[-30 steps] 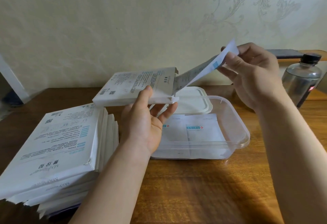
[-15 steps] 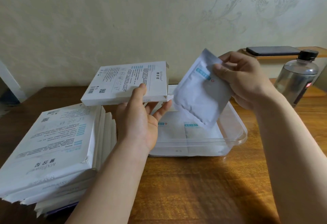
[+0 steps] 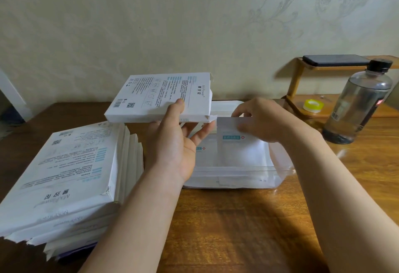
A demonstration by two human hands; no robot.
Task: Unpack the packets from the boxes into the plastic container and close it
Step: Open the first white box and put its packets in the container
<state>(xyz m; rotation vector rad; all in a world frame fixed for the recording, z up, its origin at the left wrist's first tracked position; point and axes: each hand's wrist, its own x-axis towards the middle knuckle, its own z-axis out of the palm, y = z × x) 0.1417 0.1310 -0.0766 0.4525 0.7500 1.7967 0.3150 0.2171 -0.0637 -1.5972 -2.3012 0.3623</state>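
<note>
Gripping a white box, left hand raised; right hand pinches a packet by its top inside the plastic container

Soft, dimmish indoor light, sheen on the worktop at right, arm shadows below, right hand motion-blurred, wide-angle bending at frame edges.

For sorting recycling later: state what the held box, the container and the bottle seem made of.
Box: probably matte white cardboard, with creased flap edges. Container: clear glossy plastic; packets show through its wall. Bottle: transparent, plastic or glass, cannot tell; black cap.
</note>
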